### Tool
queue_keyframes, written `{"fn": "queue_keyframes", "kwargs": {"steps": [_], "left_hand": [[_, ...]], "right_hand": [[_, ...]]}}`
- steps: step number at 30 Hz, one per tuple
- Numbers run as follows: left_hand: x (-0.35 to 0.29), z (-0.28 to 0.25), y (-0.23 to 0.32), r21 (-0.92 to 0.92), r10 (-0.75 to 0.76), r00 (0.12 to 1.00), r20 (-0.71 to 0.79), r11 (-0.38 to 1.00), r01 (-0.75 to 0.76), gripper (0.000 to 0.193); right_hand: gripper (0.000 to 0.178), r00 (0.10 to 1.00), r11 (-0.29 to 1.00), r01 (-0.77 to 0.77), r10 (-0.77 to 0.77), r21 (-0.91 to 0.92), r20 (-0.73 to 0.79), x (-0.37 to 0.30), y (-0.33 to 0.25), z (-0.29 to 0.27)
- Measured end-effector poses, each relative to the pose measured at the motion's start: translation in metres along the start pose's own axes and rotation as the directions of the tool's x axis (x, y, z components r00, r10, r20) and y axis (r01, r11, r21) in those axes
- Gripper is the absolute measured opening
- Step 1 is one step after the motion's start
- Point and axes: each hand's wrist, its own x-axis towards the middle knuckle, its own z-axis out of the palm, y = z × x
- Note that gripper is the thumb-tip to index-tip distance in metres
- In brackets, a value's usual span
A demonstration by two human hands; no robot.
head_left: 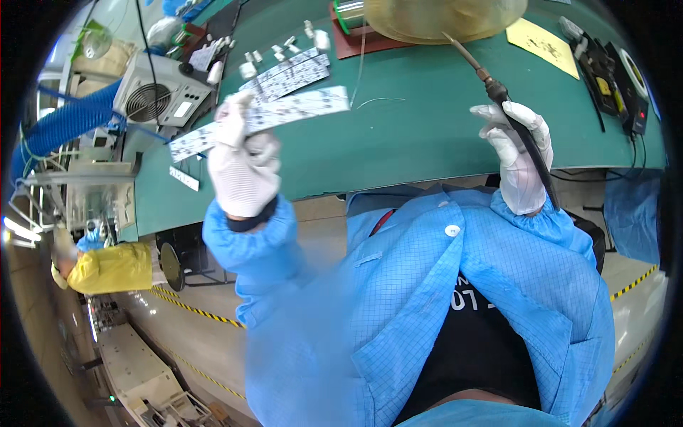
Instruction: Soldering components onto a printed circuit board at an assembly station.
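– Blue checked coat (405, 263) is closest to the cam. So where's the white spotted strip (306, 108)?
– Gripped in the gloved left hand (245, 167), long axis roughly sideways, right end tipped away from the wearer.
– And the soldering iron (496, 91)?
– Held in the gloved right hand (521, 160), tip pointing away and leftward, well apart from the strip's right end.

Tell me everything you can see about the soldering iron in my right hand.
The soldering iron is slim, with a smooth black handle, a dark, bulkier collar, and a dull brownish, metal-looking shaft narrowing to a tip. It slants across the picture, tip toward the upper left, handle toward your right sleeve. Your gloved right hand holds the handle. The tip overlaps a round amber object in view; whether they touch is unclear.
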Motion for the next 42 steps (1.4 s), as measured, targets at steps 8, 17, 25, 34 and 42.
{"fn": "queue_keyframes", "kwargs": {"steps": [8, 17, 25, 34, 42], "left_hand": [[-0.048, 0.048, -0.032, -0.180, -0.023, 0.998, -0.061, 0.984, 0.011, 0.018], [-0.059, 0.037, -0.038, 0.350, 0.193, 0.975, 0.111, 0.910, -0.220, 0.031], [-0.052, 0.043, -0.041, 0.060, 0.184, 0.943, 0.278, 0.976, -0.208, 0.039], [-0.043, 0.030, -0.036, 0.192, 0.149, 0.903, 0.403, 0.951, -0.243, 0.078], [-0.054, 0.009, -0.023, 0.437, 0.159, 0.973, 0.165, 0.873, -0.217, 0.104]], "right_hand": [[0.058, 0.782, 0.856, 0.469, -0.517, 0.218, 0.347, 0.036, -0.009, 0.053], [0.037, 0.895, 0.913, 0.254, -0.347, 0.319, 0.280, 0.035, -0.012, 0.076], [0.037, 0.929, 0.857, 0.171, -0.305, 0.486, 0.210, 0.032, -0.015, 0.075], [0.049, 0.845, 0.906, 0.269, -0.385, 0.326, 0.372, 0.035, -0.011, 0.065], [0.040, 0.872, 0.843, 0.386, -0.465, 0.374, 0.150, 0.036, -0.008, 0.063]]}}
